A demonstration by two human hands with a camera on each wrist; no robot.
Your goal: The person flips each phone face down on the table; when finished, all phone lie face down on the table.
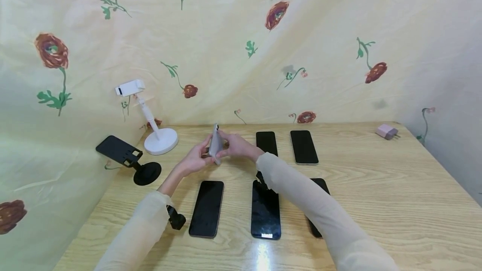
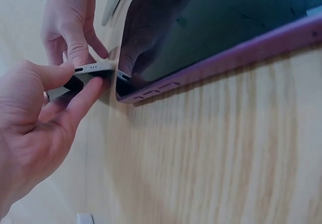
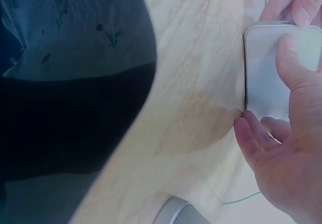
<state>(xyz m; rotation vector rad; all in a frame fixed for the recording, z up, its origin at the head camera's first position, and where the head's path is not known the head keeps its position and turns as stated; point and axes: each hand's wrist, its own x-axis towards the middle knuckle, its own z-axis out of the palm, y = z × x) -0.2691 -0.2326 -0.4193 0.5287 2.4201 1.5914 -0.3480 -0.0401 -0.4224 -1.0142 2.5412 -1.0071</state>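
Both hands hold one pale silver phone [image 1: 216, 144] tilted up on edge, near the back of the table and left of its middle. My left hand [image 1: 193, 160] pinches it from the left; in the left wrist view the thumb and fingers grip its port end [image 2: 93, 68]. From the other side my right hand [image 1: 239, 145] grips it, thumb lying on the pale back [image 3: 264, 78] in the right wrist view. Nearest the left wrist lies a dark-screened phone [image 1: 207, 209] with a purple edge [image 2: 226, 60]. Another dark phone [image 1: 265, 218] lies below the right forearm.
Two phones [image 1: 266, 141] [image 1: 304, 147] lie at the back; another phone [image 1: 320, 185] is partly hidden by the right sleeve. At left stand a white phone stand [image 1: 161, 142] and a black phone stand [image 1: 147, 174]. A pinkish charger plug [image 1: 385, 131] sits back right, before a flowered cloth [image 1: 226, 45].
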